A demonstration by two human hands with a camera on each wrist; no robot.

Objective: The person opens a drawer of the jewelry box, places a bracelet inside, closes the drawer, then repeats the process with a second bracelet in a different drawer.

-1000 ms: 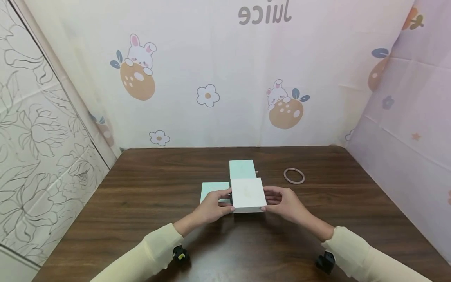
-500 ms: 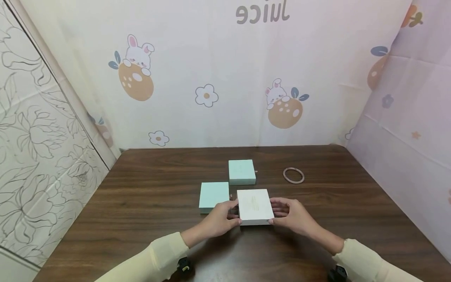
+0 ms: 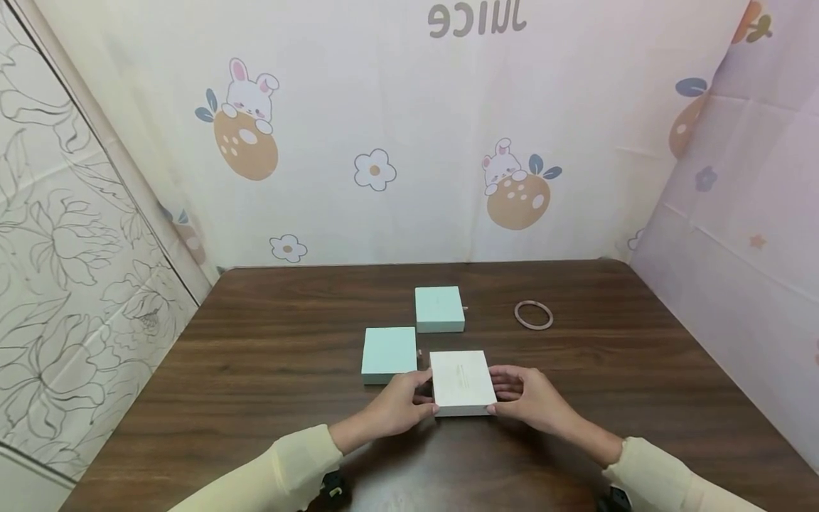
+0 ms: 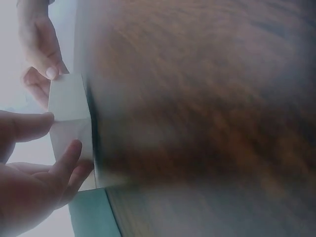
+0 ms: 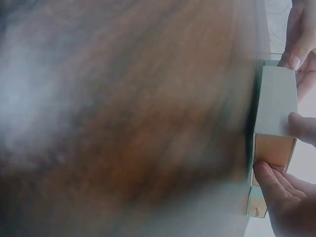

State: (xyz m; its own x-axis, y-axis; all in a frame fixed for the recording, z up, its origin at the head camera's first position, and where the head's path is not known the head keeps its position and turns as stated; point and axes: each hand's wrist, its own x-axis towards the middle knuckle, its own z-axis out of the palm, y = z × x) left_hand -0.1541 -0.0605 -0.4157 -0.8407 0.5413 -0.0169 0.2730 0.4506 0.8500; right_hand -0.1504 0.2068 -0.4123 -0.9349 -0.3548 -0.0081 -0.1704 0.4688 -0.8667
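backdrop: a pale cloth (image 3: 397,107) printed with rabbits, oranges and flowers hung behind and to both sides.
table: a dark brown wooden table (image 3: 256,398) filled the lower half of the head view.
sleeves: both arms wore cream sleeves (image 3: 281,462).
left hand: the left hand (image 3: 399,405) gripped the left edge of the white box, thumb on top and fingers curled against its side.
right hand: the right hand (image 3: 531,400) gripped the right edge the same way, fingers clamped on the box.
white box: a flat square white box (image 3: 462,382) sat on the table near the front, between the two hands.
mint boxes: one mint box (image 3: 388,353) lay just left of the white box; a second mint box (image 3: 439,308) lay behind it.
ring: a thin pinkish ring (image 3: 534,314) lay flat, well apart to the right.
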